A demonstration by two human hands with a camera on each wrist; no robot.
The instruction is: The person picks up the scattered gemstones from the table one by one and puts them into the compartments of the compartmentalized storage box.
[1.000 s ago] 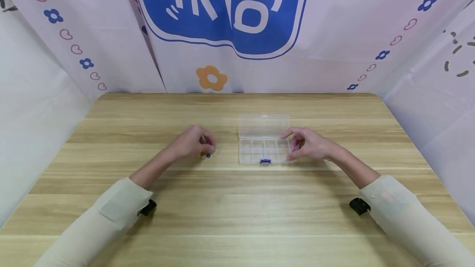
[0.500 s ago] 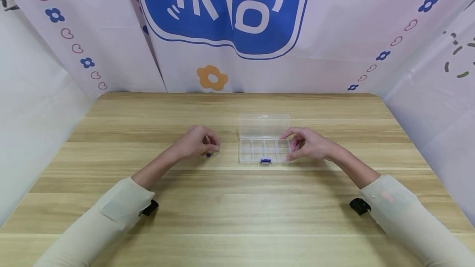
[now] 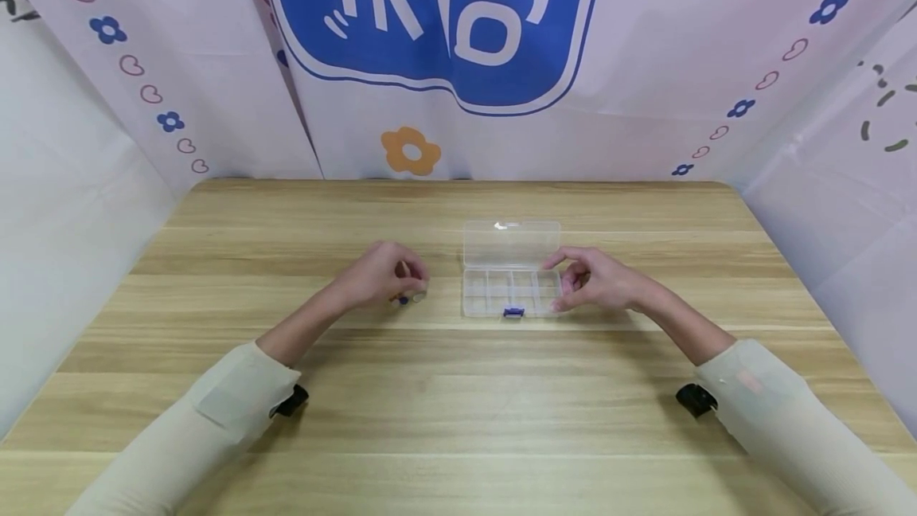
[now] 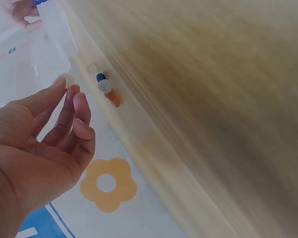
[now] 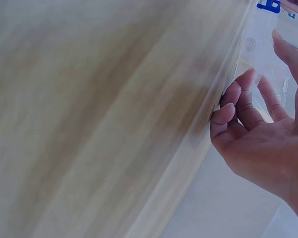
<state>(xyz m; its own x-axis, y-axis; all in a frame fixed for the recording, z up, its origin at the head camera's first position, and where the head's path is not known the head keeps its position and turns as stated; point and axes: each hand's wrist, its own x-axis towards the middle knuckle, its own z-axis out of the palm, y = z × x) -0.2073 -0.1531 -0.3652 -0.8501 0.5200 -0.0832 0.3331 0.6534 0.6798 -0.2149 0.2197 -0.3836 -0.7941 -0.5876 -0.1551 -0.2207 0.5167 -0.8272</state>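
My left hand [image 3: 380, 273] is over the table left of the box, and its thumb and forefinger pinch a small whitish round bead [image 4: 69, 81]. Right by those fingertips lies a short row of small pieces: a dark blue one [image 4: 101, 77], a whitish round one [image 4: 105, 86], an orange one [image 4: 112, 98] and a clear one [image 4: 92, 68]. A clear plastic compartment box [image 3: 476, 314] stands with its lid [image 3: 512, 245] folded back. At its right end my right hand [image 3: 605, 277] grips it, thumb at the front corner, forefinger towards the back.
The wood-grain table [image 3: 458, 412] reaches back to a white printed cloth [image 3: 645, 62]. A purple-blue latch [image 3: 513, 312] sits on the box's front edge. Black wrist mounts [image 3: 695, 400] hang below both sleeves.
The left hand has shifted slightly right, and its fingertips have come up a little with the whitish bead between them. The right hand and the box stay put.
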